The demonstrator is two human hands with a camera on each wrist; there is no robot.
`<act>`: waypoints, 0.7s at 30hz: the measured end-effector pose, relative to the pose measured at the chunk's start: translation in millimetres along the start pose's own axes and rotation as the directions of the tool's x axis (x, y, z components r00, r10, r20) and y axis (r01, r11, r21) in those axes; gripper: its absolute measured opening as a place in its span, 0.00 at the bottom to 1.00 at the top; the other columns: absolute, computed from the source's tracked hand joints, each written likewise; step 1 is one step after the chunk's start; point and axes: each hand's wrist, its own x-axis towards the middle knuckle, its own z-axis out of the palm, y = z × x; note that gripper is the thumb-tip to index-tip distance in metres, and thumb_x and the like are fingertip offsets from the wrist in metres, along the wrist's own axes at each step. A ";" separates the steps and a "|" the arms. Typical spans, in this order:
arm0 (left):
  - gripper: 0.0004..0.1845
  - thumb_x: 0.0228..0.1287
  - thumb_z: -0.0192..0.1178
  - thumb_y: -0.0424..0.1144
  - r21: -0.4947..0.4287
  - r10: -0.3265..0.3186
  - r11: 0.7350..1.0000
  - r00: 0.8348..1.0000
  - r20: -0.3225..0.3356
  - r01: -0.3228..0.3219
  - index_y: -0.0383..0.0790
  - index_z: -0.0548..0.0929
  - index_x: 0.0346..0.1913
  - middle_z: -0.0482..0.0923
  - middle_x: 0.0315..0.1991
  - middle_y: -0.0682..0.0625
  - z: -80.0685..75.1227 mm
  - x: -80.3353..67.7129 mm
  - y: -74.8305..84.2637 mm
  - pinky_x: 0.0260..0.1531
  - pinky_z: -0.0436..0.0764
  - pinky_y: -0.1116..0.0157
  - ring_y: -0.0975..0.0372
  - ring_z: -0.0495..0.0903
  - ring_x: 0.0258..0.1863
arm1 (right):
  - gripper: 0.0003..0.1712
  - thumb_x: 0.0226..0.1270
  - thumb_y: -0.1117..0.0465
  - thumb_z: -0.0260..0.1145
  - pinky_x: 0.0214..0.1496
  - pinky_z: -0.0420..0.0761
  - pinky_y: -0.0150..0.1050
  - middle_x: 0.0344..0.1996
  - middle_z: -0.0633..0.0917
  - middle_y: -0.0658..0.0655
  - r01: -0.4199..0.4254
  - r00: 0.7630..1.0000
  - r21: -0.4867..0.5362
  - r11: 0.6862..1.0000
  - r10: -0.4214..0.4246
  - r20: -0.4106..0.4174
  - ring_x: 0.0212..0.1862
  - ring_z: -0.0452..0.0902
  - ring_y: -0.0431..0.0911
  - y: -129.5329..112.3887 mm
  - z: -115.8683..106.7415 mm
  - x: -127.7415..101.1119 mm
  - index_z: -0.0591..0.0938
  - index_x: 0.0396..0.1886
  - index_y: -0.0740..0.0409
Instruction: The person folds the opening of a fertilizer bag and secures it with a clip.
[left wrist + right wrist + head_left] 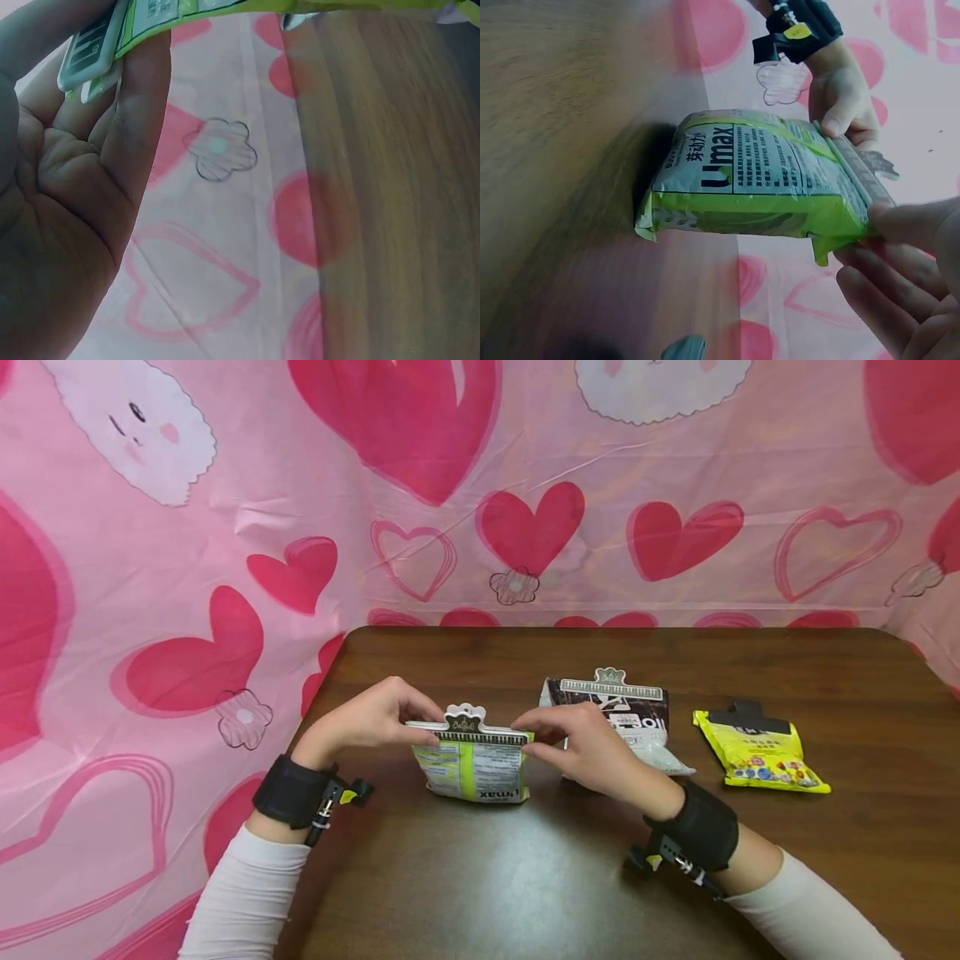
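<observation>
A green and white snack bag (476, 772), printed "Umax", stands near the middle of the table with its top edge in a piano-keyboard bag clip (480, 737). At the clip's left end my left hand (371, 720) pinches with thumb and fingers. My right hand (588, 747) pinches the opposite end, thumb in front and fingers behind. In the right wrist view the bag (761, 161) looks full, and both hands hold its clipped edge. Only a strip of it shows in the left wrist view, beside my left palm (75, 180).
Behind my right hand lies a dark and white bag (647, 720) with a similar piano clip (611, 687), partly hidden. Farther right is a yellow bag (765, 756) with a black clip (746, 717). Pink heart-patterned cloth (465, 460) rises behind and left of the wooden table (495, 902).
</observation>
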 end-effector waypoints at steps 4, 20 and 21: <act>0.13 0.58 0.72 0.41 -0.012 -0.045 0.999 0.998 -0.046 0.045 0.46 0.89 0.47 0.88 0.37 0.54 -0.8 -0.1 -11.2 0.36 0.83 0.65 0.64 0.81 0.33 | 0.13 0.59 0.65 0.74 0.36 0.83 0.31 0.37 0.90 0.52 -0.095 0.995 -0.018 0.995 0.095 -0.027 0.32 0.85 0.36 0.0 7.0 10.1 0.87 0.45 0.53; 0.18 0.63 0.68 0.40 -0.095 -0.191 0.979 0.971 -0.143 0.179 0.44 0.85 0.56 0.87 0.44 0.49 5.1 15.3 -52.4 0.39 0.79 0.67 0.60 0.80 0.38 | 0.13 0.62 0.66 0.70 0.42 0.80 0.40 0.37 0.89 0.54 -0.365 0.930 -0.183 0.913 0.368 -0.020 0.35 0.82 0.44 9.8 22.3 50.0 0.86 0.47 0.56; 0.18 0.63 0.68 0.40 -0.089 -0.197 0.979 0.970 -0.141 0.186 0.44 0.85 0.56 0.87 0.44 0.49 5.3 16.6 -53.4 0.40 0.79 0.66 0.60 0.80 0.38 | 0.13 0.62 0.66 0.70 0.42 0.80 0.41 0.36 0.89 0.54 -0.366 0.929 -0.196 0.910 0.371 -0.013 0.35 0.82 0.44 10.8 22.8 51.6 0.86 0.47 0.56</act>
